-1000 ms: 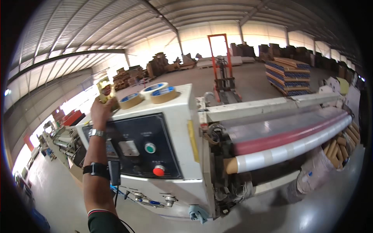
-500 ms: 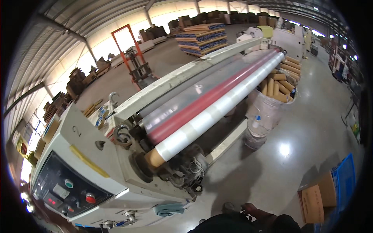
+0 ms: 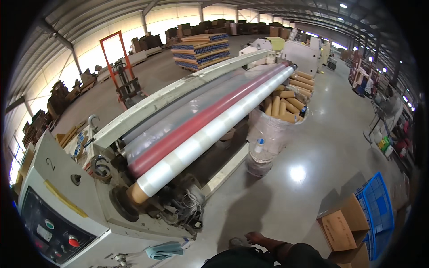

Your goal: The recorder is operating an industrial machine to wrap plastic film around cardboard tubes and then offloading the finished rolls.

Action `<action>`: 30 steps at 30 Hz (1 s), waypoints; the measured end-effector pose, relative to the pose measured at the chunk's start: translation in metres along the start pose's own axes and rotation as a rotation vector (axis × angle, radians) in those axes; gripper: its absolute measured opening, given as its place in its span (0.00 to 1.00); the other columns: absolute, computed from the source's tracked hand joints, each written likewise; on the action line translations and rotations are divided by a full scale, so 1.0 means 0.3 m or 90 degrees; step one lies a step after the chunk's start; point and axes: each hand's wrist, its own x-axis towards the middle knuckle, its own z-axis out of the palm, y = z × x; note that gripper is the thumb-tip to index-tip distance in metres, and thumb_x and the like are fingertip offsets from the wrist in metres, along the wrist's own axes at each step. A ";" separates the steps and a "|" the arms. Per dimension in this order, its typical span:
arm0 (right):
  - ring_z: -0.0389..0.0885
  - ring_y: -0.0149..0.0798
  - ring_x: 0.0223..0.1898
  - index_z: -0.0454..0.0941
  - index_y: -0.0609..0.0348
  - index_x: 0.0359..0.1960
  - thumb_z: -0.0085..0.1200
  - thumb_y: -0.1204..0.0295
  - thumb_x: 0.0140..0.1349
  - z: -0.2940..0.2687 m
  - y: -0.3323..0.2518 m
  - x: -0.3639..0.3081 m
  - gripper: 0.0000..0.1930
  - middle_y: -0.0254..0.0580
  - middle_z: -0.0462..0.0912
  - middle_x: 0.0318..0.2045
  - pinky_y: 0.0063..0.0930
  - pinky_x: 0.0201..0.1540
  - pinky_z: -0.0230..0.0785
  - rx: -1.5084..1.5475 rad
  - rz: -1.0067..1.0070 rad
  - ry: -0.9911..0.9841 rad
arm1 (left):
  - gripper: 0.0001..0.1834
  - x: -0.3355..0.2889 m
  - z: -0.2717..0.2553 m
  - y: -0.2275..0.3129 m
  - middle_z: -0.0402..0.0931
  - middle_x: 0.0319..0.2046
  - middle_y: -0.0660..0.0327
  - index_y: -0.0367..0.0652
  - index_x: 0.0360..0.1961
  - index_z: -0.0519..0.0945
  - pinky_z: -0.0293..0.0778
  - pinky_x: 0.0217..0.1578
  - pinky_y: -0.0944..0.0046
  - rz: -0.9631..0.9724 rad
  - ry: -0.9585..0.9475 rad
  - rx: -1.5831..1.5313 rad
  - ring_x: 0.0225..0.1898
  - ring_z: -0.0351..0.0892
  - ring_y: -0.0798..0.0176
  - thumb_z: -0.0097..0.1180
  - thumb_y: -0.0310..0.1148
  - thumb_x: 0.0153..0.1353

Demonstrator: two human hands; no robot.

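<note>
My right hand (image 3: pixel 254 237) hangs low at the bottom of the view, above the floor and close to my shoe (image 3: pixel 236 242). Its fingers are loosely apart and hold nothing. My left hand does not show. In front of me lies a long machine with a white film roll (image 3: pixel 210 138) on a brown cardboard core (image 3: pixel 137 194). Beside it runs a red roller (image 3: pixel 205 126), with clear film (image 3: pixel 178 116) stretched behind. The control panel (image 3: pixel 49 228) with a green and a red button faces me at the lower left.
A plastic-wrapped bin (image 3: pixel 268 134) full of cardboard tubes (image 3: pixel 286 106) stands right of the machine. Open cardboard boxes (image 3: pixel 342 228) and a blue crate (image 3: pixel 377 210) sit at the lower right. An orange lift (image 3: pixel 120 71) and stacked tubes (image 3: pixel 201 52) stand beyond the machine.
My view has turned to the right, so the machine, bin and boxes shift left in the picture. More of the blue crate shows. My right hand still hangs low.
</note>
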 end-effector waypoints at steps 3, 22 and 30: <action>0.82 0.45 0.35 0.75 0.62 0.47 0.46 0.53 0.63 -0.024 -0.007 -0.029 0.23 0.49 0.81 0.37 0.37 0.38 0.74 0.057 0.013 0.030 | 0.23 0.042 -0.013 -0.098 0.77 0.41 0.55 0.39 0.57 0.69 0.78 0.39 0.60 -0.042 0.049 -0.036 0.40 0.79 0.59 0.55 0.33 0.62; 0.80 0.49 0.45 0.68 0.67 0.54 0.50 0.55 0.63 -0.067 0.213 -0.088 0.27 0.56 0.79 0.44 0.42 0.45 0.76 0.221 0.041 -0.045 | 0.19 0.295 -0.134 -0.442 0.81 0.38 0.59 0.47 0.40 0.81 0.79 0.42 0.61 0.121 0.197 0.194 0.41 0.81 0.59 0.68 0.37 0.45; 0.79 0.38 0.45 0.66 0.65 0.59 0.50 0.51 0.65 -0.152 -0.540 -0.366 0.30 0.46 0.78 0.49 0.32 0.48 0.72 0.256 -0.482 -0.066 | 0.17 0.274 -0.124 -0.768 0.77 0.48 0.54 0.55 0.42 0.81 0.78 0.42 0.56 0.195 0.045 0.671 0.41 0.81 0.53 0.65 0.39 0.49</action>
